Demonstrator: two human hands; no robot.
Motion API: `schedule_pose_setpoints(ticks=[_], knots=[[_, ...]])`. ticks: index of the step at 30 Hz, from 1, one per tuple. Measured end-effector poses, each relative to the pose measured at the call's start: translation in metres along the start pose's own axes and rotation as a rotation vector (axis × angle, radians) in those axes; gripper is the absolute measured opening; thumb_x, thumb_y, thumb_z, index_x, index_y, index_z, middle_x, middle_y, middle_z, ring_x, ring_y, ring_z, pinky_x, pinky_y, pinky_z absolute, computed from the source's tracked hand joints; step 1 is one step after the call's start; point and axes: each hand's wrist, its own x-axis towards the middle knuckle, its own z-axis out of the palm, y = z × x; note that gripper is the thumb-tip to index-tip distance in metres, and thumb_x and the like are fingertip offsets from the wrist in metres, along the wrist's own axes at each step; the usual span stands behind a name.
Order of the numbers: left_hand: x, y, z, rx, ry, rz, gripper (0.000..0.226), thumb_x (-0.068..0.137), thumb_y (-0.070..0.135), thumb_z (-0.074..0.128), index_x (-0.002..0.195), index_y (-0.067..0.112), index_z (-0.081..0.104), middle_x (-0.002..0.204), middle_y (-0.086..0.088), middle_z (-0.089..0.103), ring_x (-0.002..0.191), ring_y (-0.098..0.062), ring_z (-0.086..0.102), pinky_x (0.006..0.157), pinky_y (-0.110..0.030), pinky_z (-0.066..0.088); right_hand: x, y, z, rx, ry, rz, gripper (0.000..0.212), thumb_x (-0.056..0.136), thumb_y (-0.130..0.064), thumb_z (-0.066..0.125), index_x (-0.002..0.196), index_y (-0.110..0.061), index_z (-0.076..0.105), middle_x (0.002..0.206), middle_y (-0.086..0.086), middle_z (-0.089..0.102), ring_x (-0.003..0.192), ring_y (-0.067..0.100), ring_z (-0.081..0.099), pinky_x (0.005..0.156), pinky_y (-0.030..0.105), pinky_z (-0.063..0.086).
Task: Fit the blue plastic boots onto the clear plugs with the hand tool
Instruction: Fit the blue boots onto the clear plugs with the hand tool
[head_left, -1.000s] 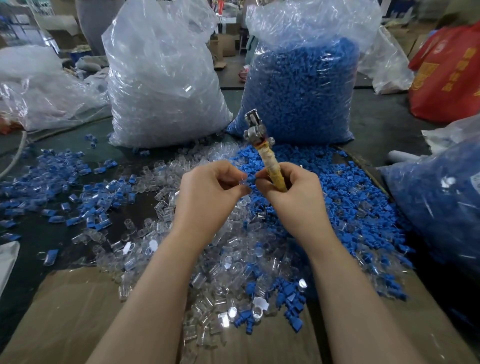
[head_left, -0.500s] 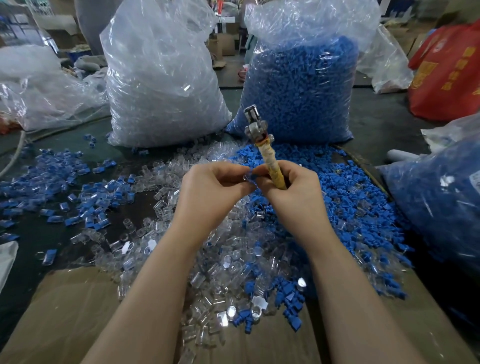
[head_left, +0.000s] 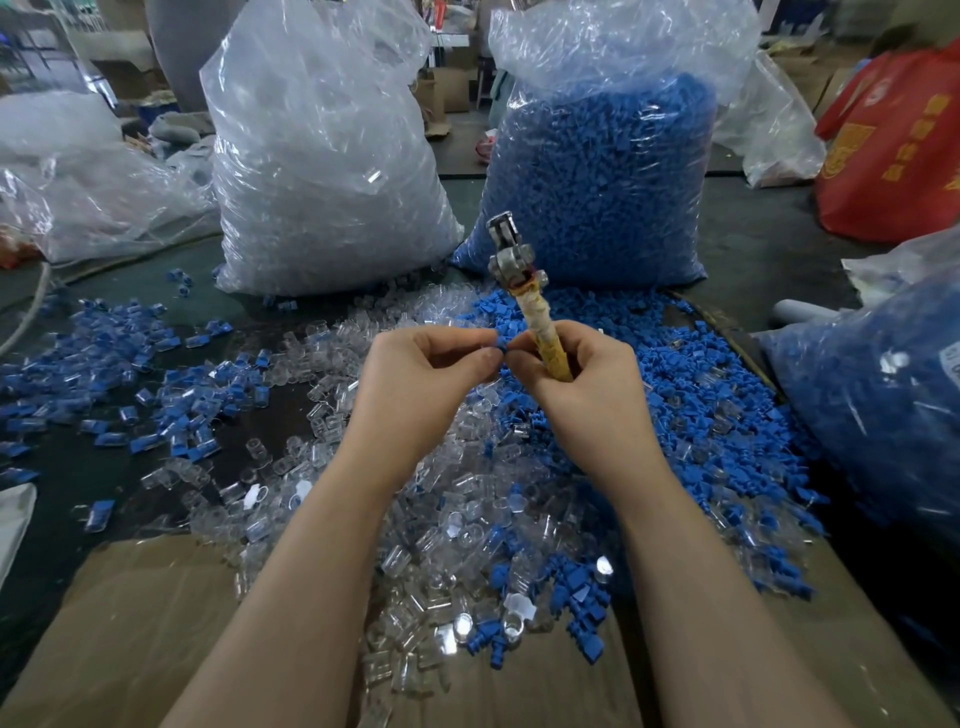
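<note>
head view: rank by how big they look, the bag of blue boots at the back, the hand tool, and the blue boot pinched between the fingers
1. Bag of blue boots, by far the largest.
2. Hand tool, though the right hand hides its lower part.
3. Pinched blue boot, smallest; fingers cover part of it.

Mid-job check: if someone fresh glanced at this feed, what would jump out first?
Two tall plastic sacks at the back: the clear plugs sack on the left, the blue boots sack beside it. In the centre, the right hand grips the hand tool upright, while the left hand pinches a blue boot against it, above a mixed heap of loose parts.
</note>
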Motion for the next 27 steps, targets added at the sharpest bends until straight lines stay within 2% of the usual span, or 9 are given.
schedule_pose_setpoints(ticks=[6,9,11,14,18,21,23,25,27], knots=[[0.0,0.0,0.001,-0.003,0.007,-0.002,0.016,0.085,0.009,0.073,0.092,0.024,0.077,0.083,0.005,0.077,0.079,-0.004,0.073,0.068,-0.01,0.053,-0.001,0.001,0.0,-0.016,-0.026,-0.005,0.011,0.089,-0.02,0.071,0.083,-0.029,0.068,0.063,-0.015,0.061,0.054,-0.001,0.049,0.051,0.014,0.041],[0.0,-0.001,0.0,-0.021,0.019,-0.008,0.016,0.085,0.012,0.074,0.096,0.024,0.076,0.081,0.006,0.077,0.08,-0.005,0.073,0.07,-0.013,0.054,0.0,0.001,-0.002,0.008,-0.021,0.013,0.01,0.091,-0.019,0.068,0.085,-0.027,0.069,0.072,-0.003,0.066,0.061,0.011,0.057,0.058,0.024,0.051],[0.001,-0.001,0.0,-0.022,0.03,-0.012,0.018,0.085,0.013,0.074,0.1,0.025,0.075,0.082,0.007,0.076,0.082,-0.007,0.073,0.076,-0.019,0.056,0.001,0.003,-0.005,0.025,-0.026,0.04,0.011,0.091,-0.017,0.068,0.088,-0.028,0.069,0.08,-0.004,0.07,0.074,0.016,0.066,0.067,0.028,0.056],[0.002,-0.002,0.0,-0.051,0.047,-0.018,0.02,0.086,0.013,0.073,0.103,0.024,0.069,0.081,0.004,0.076,0.085,-0.014,0.073,0.086,-0.036,0.057,0.002,0.005,-0.011,0.01,-0.078,0.084,0.013,0.09,-0.016,0.069,0.089,-0.029,0.067,0.079,-0.015,0.07,0.077,0.004,0.066,0.072,0.019,0.053],[0.003,-0.002,-0.001,-0.076,0.068,-0.003,0.018,0.088,0.012,0.071,0.099,0.024,0.063,0.081,0.004,0.076,0.086,-0.017,0.073,0.091,-0.044,0.055,0.001,0.006,-0.014,-0.025,-0.136,0.128,0.013,0.088,-0.014,0.068,0.091,-0.026,0.067,0.079,-0.009,0.066,0.077,0.009,0.062,0.074,0.029,0.051],[0.004,-0.004,-0.004,-0.074,0.08,0.017,0.019,0.088,0.011,0.071,0.097,0.025,0.062,0.082,0.004,0.076,0.086,-0.014,0.073,0.089,-0.038,0.056,0.0,0.005,-0.016,-0.026,-0.18,0.144,0.013,0.087,-0.014,0.068,0.093,-0.025,0.066,0.08,-0.007,0.065,0.077,0.015,0.062,0.075,0.032,0.05],[0.005,-0.005,-0.007,-0.031,0.091,0.034,0.018,0.088,0.014,0.071,0.098,0.026,0.063,0.083,0.006,0.075,0.085,-0.013,0.072,0.081,-0.027,0.057,0.0,0.005,-0.016,-0.045,-0.202,0.135,0.011,0.088,-0.014,0.068,0.093,-0.023,0.065,0.083,0.001,0.066,0.076,0.022,0.06,0.075,0.034,0.05],[0.005,-0.005,-0.009,0.03,0.11,0.062,0.015,0.087,0.015,0.072,0.096,0.026,0.067,0.081,0.006,0.074,0.082,-0.009,0.071,0.069,-0.014,0.054,0.0,0.005,-0.014,-0.058,-0.176,0.102,0.008,0.089,-0.014,0.068,0.09,-0.021,0.064,0.077,0.0,0.064,0.069,0.014,0.056,0.067,0.029,0.049],[0.005,-0.006,-0.008,0.086,0.115,0.079,0.012,0.087,0.016,0.074,0.094,0.026,0.072,0.079,0.008,0.073,0.076,-0.003,0.069,0.063,-0.01,0.049,0.0,0.006,-0.01,-0.053,-0.129,0.047,0.007,0.09,-0.015,0.066,0.085,-0.019,0.064,0.065,-0.01,0.057,0.059,0.005,0.047,0.055,0.017,0.042]])
